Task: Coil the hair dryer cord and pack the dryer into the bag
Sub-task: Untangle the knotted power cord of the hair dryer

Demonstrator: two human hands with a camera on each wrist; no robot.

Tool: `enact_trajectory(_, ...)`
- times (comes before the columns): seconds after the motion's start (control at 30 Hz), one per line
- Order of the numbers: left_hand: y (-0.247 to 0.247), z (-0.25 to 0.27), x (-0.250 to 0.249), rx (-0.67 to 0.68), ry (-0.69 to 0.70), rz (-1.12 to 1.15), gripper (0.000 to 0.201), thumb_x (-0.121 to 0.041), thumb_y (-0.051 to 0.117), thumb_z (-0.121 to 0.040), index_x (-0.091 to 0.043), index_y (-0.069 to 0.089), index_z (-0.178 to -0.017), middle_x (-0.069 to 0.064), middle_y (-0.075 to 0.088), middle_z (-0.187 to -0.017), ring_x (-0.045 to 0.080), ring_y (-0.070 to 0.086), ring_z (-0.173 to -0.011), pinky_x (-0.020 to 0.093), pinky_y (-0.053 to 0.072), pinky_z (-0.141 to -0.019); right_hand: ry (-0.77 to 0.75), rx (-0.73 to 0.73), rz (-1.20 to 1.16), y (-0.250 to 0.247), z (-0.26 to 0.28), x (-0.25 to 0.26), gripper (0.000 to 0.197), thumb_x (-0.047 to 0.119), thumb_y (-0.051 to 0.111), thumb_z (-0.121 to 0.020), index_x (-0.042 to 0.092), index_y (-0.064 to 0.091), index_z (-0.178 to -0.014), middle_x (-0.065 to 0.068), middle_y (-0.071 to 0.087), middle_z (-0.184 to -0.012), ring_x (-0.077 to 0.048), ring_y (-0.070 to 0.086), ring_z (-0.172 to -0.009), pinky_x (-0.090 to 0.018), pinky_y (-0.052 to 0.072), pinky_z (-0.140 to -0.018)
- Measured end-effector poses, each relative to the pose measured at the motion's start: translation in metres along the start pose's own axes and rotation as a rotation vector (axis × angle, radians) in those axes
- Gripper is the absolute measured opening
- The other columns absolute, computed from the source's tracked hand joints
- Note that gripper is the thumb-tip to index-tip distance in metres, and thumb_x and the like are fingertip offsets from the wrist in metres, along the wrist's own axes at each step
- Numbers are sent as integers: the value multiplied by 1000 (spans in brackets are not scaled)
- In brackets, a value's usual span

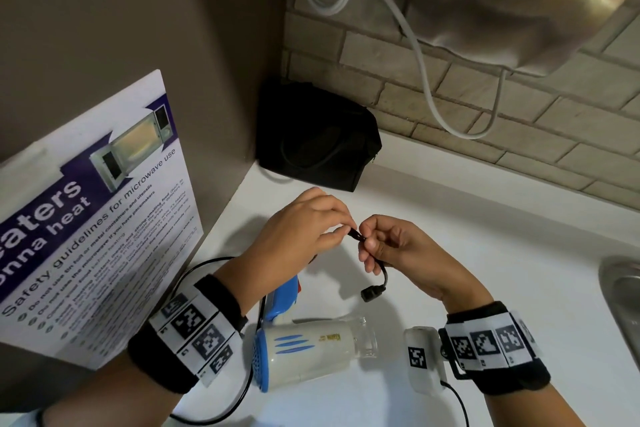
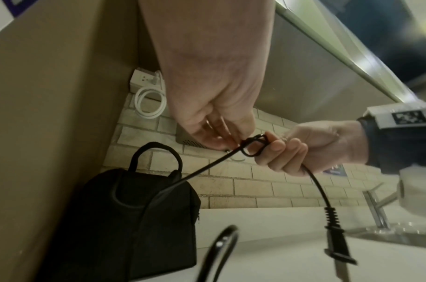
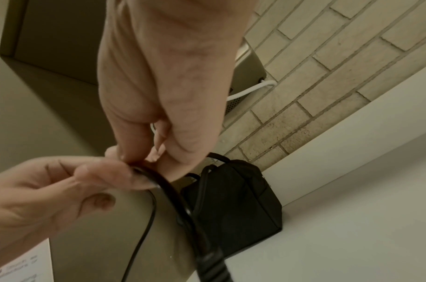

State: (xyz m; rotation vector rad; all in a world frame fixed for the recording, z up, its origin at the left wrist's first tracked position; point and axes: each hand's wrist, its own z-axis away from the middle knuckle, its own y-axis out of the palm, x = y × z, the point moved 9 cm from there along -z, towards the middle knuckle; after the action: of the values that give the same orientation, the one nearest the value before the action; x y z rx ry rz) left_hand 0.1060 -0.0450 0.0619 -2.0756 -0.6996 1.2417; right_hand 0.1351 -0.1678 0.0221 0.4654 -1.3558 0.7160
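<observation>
A white and blue hair dryer [image 1: 311,347] lies on its side on the white counter [image 1: 485,246], near me between my wrists. Its black cord [image 1: 214,402] runs off to the left and comes up to my hands. My left hand [image 1: 308,229] pinches the cord [image 2: 207,167] at a small loop [image 2: 254,146]. My right hand [image 1: 388,243] grips the cord just past that loop, and the plug [image 1: 372,292] dangles below it [image 2: 337,240]. The black bag [image 1: 315,139] stands in the back corner against the brick wall, beyond both hands.
A microwave safety poster [image 1: 97,229] leans on the brown panel at left. A steel sink [image 1: 623,305] sits at the right edge. A white cable [image 1: 422,73] hangs from the wall under a steel unit [image 1: 519,0] above the counter.
</observation>
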Motion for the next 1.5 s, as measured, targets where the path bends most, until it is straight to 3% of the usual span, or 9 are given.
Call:
enact_trajectory(0.17,3,0,3,87,-8,11,43,-45,41,-87,-19,71,-101,-7,68,-99,10,53,-103,31,48,-86,-12,18,1,5,0,-3,10,19,50,-92,9,51,-89,0,64,-73,-16,63,-67,-23,49,-71)
enact_trajectory(0.3,5,2,6,30,-130,14,26,-29,48,-89,-13,66,-97,1,67,-98,17,59,-96,38,50,-83,-35,17,-2,8,-1,-2,14,18,44,-98,6,49,-95,-1,65,-77,-20,66,-73,-25,50,-80)
enact_trajectory(0.4,7,6,29,-85,-335,255,12,-14,56,-90,-12,66,-95,-2,66,-93,12,62,-90,27,52,-82,-39,11,-22,7,-2,-1,16,18,42,-99,3,48,-99,-2,65,-77,-22,65,-73,-27,49,-81)
enact_trajectory(0.5,19,8,34,0,-424,386,11,-18,54,-93,-15,64,-95,-7,66,-88,10,62,-86,12,47,-73,-14,12,-30,7,-2,-1,16,20,44,-97,5,50,-95,-3,58,-71,-20,54,-58,-26,48,-72)
enact_trajectory(0.7,14,-1,16,117,-238,236,24,-32,51,-96,-15,68,-94,-2,70,-83,13,67,-80,33,53,-76,-7,25,-61,6,1,-3,13,19,44,-97,7,50,-97,-1,54,-70,-14,46,-55,-24,45,-70)
enact_trajectory(0.9,21,10,47,-84,-636,598,28,-27,46,-98,-9,63,-86,2,72,-76,18,73,-70,34,53,-74,42,4,-228,11,-3,-7,11,15,42,-101,9,50,-95,-3,56,-74,-17,56,-62,-32,51,-75)
enact_trajectory(1.1,16,1,12,117,-287,213,15,-27,47,-97,-22,61,-103,2,67,-81,19,69,-64,26,50,-71,100,-31,-258,5,-3,-14,12,14,43,-100,11,54,-94,-1,49,-69,-12,41,-52,-28,50,-71)
enact_trajectory(1.33,15,10,46,-67,-609,458,13,-15,40,-97,-8,51,-96,2,68,-69,12,70,-54,12,48,-50,84,-3,-342,10,1,-16,12,17,45,-98,9,53,-95,-7,62,-86,-22,65,-84,-43,52,-83)
enact_trajectory(1.5,24,7,20,151,-335,124,14,-26,43,-98,-28,42,-111,3,61,-78,22,66,-61,37,56,-61,140,-68,-370,7,2,-19,8,15,45,-99,12,52,-98,-4,49,-73,-14,49,-58,-30,50,-65)
